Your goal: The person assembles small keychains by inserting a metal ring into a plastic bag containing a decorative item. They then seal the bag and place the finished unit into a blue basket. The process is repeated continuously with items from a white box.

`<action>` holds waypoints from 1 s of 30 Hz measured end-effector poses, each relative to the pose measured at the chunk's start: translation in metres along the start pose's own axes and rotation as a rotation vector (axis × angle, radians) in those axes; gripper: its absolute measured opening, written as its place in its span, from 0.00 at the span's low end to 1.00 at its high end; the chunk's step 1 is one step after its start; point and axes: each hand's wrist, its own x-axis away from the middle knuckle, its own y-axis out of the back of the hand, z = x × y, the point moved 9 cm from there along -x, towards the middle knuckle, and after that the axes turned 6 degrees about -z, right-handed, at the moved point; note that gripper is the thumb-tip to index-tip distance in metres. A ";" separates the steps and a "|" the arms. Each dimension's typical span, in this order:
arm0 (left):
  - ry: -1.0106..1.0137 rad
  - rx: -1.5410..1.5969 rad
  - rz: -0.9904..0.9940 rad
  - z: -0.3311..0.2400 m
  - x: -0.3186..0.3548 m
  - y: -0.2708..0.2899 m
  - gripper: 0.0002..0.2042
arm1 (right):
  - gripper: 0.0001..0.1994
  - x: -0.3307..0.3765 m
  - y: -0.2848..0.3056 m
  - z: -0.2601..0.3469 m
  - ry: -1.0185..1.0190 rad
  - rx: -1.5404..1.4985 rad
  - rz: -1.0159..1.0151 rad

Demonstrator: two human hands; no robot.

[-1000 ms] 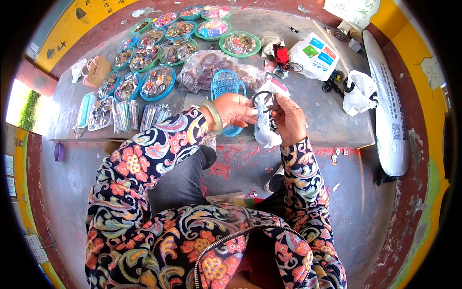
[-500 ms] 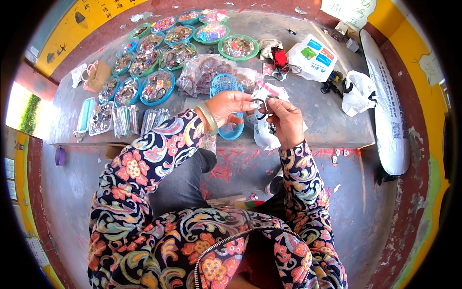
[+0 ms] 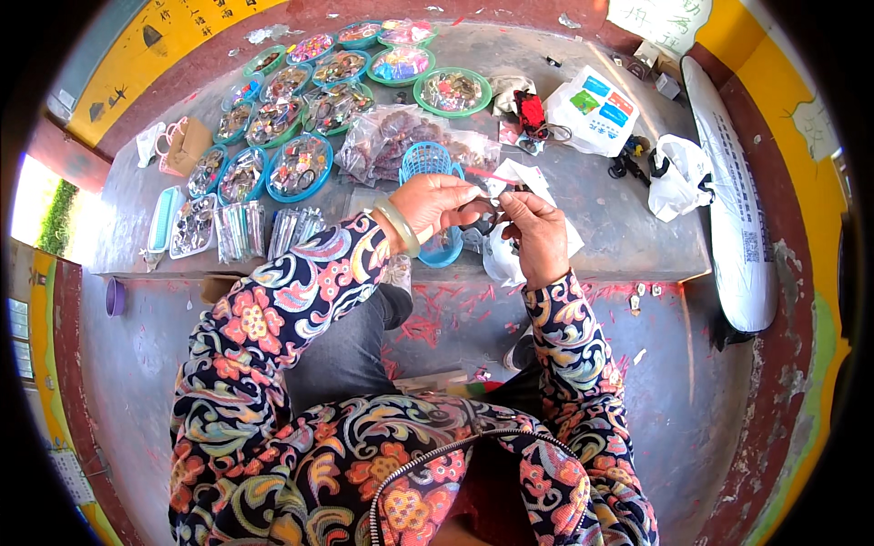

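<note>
Both of my hands are raised close together over the platform's near edge. A thin dark loop (image 3: 492, 217), like a hair tie, shows between them. My left hand (image 3: 431, 209), with a pale bangle (image 3: 397, 227) on the wrist, pinches at its left side. My right hand (image 3: 541, 238) is closed with thumb and forefinger together at the loop's right side. Fingers partly hide the loop, and any small piece at the fingertips is too small to make out. Behind the left hand stands a blue plastic basket (image 3: 428, 157). White paper and plastic (image 3: 503, 259) lie behind the right hand.
Bowls of small trinkets (image 3: 299, 166) crowd the platform's left and back. Clear bags of brownish items (image 3: 387, 136) lie beyond the basket. Further right are a printed white bag (image 3: 592, 109), a white plastic bag (image 3: 678, 173) and a long wrapped bundle (image 3: 728, 200). Red scraps (image 3: 428, 314) litter the floor.
The dark loop has tilted and dropped a little below the fingertips. My right hand has turned slightly and lowered; the left has shifted slightly. A thin pinkish-red strip now shows just beyond my fingers.
</note>
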 end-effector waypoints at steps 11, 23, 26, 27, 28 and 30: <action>0.012 0.113 0.008 -0.003 0.000 0.001 0.12 | 0.05 0.003 -0.008 0.010 0.122 0.030 0.024; -0.056 0.089 -0.030 -0.006 0.003 0.000 0.10 | 0.04 0.004 -0.008 0.012 0.102 -0.054 0.039; -0.069 0.074 -0.011 -0.010 0.006 -0.005 0.10 | 0.04 0.003 -0.006 0.011 0.120 -0.050 0.040; -0.074 0.066 -0.004 -0.011 0.007 -0.006 0.11 | 0.04 0.003 -0.006 0.010 0.122 -0.051 0.041; -0.072 0.060 0.013 -0.011 0.007 -0.007 0.11 | 0.04 0.003 -0.005 0.009 0.119 -0.067 0.045; -0.072 0.051 0.046 -0.011 0.006 -0.009 0.12 | 0.04 0.002 -0.005 0.008 0.114 -0.098 0.056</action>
